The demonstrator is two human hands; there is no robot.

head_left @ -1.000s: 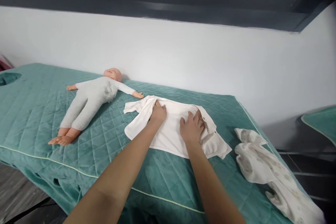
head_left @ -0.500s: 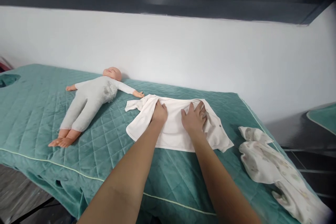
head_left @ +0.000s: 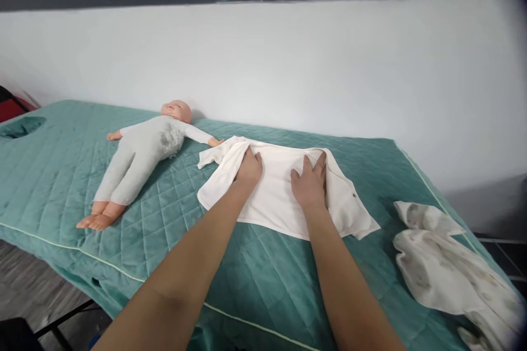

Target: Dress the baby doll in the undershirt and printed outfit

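Observation:
A small white garment (head_left: 272,192) lies spread on the green quilted cover, its front parted. My left hand (head_left: 249,167) is inside the parted left side, fingers partly under the fabric and closed on its edge. My right hand (head_left: 309,181) lies on the garment's inner face with its fingers spread, some fingertips hidden under the right flap. The garment's left sleeve reaches close to the hand of a baby doll (head_left: 144,145), which lies on its back in a pale grey suit with a frayed patch at its side.
A patterned white cloth garment (head_left: 453,269) lies crumpled at the bed's right end. The green quilted bed (head_left: 160,236) has a hole at its far left. A white wall (head_left: 288,66) rises behind it.
The view has tilted down and shifted slightly. My right hand has moved a little right, its fingers sliding further under the right flap, which lies flatter. My left hand stays at the left edge.

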